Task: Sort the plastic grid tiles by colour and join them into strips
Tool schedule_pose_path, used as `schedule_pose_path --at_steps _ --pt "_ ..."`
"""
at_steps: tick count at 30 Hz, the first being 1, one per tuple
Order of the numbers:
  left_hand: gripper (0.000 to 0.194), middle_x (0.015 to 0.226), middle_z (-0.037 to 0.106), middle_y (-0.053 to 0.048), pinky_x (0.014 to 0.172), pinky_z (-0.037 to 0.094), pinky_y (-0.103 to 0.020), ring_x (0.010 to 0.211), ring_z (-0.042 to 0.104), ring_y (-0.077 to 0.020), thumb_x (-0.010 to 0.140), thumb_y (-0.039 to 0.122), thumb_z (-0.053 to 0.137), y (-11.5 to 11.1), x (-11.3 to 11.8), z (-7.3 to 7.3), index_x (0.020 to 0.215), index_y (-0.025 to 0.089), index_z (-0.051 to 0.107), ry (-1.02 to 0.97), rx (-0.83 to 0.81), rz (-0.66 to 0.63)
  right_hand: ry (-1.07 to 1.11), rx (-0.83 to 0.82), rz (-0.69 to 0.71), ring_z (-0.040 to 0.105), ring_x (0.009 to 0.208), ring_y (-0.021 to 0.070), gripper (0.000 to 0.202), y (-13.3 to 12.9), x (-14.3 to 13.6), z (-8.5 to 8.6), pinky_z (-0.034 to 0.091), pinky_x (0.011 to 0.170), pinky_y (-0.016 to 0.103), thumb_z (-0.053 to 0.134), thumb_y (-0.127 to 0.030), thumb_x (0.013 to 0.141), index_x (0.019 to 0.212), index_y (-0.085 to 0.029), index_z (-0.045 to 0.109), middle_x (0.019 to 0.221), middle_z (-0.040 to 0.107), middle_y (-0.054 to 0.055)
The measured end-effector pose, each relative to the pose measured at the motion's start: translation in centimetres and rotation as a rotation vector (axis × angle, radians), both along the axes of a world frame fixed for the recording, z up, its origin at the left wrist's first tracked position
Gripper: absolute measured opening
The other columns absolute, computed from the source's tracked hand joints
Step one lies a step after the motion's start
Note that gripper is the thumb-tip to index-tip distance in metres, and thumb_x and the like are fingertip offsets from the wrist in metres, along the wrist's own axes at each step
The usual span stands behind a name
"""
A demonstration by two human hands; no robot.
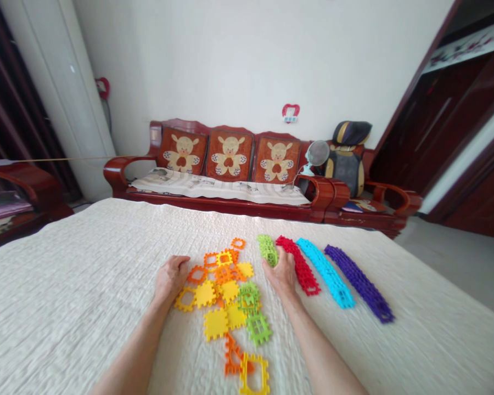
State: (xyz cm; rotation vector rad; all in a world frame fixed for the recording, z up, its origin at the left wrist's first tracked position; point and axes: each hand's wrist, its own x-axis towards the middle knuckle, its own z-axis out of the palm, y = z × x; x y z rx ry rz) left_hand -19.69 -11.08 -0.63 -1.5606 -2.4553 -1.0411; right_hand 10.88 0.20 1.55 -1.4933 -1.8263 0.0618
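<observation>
My right hand (282, 272) is at the near end of a short green row of interlocking plastic tiles (266, 243). Its thumb and fingers close around the green tile at that end. Left of the loose tiles, my left hand (172, 277) rests on the cloth with fingers curled in and nothing visible in them. Between my hands lies a loose pile of notched tiles: solid yellow tiles (216, 323), orange frame tiles (197, 275) and green window-pattern tiles (258, 328). An orange tile (233, 356) and a yellow frame tile (255, 374) lie nearest me.
Right of the green row, a red row (302, 270), a light blue row (327, 274) and a purple row (358, 282) of tiles lie slanted on the white quilted cloth (86, 285). Beyond the table stand a wooden sofa (226, 206) with bear cushions and a small fan (318, 153).
</observation>
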Motion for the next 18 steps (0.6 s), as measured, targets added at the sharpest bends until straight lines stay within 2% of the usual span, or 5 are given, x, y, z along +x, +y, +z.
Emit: schedule_pose_path --at_steps 4,9,14,18 --pt "0.034 0.100 0.068 -0.004 0.083 0.047 -0.025 0.091 0.063 -0.0169 0.079 0.022 0.038 -0.1 0.1 0.1 0.095 0.020 0.068 0.005 0.008 0.005 -0.015 0.005 -0.009 0.049 0.099 0.0295 0.061 -0.1 0.0 -0.1 0.041 0.082 0.039 0.055 -0.046 0.072 0.125 -0.016 0.044 0.104 0.049 0.013" --pt "0.034 0.101 0.068 -0.004 0.083 0.047 -0.025 0.091 0.063 -0.0165 0.078 0.022 0.039 0.0 0.2 0.3 0.095 0.019 0.069 -0.004 -0.011 0.012 0.024 0.087 -0.003 0.048 0.099 0.0293 0.063 0.1 0.0 -0.5 0.041 0.084 0.041 0.059 -0.048 0.069 0.122 -0.017 0.045 0.101 0.049 0.011" --pt "0.035 0.102 0.068 -0.004 0.085 0.046 -0.025 0.092 0.062 -0.0169 0.078 0.021 0.039 0.0 0.2 0.5 0.096 0.018 0.069 -0.023 -0.010 0.021 0.084 0.175 0.094 0.049 0.097 0.0266 0.052 -0.2 0.2 -0.5 0.041 0.085 0.042 0.054 -0.041 0.073 0.119 -0.016 0.047 0.101 0.052 0.011" --pt "0.035 0.101 0.068 -0.005 0.085 0.046 -0.026 0.092 0.062 -0.0168 0.078 0.020 0.041 0.0 0.3 0.5 0.098 0.019 0.069 -0.041 -0.027 0.027 0.144 0.171 0.194 0.051 0.094 0.0241 0.044 -1.7 0.8 -0.6 0.043 0.084 0.040 0.051 -0.033 0.074 0.115 -0.016 0.050 0.098 0.054 0.010"
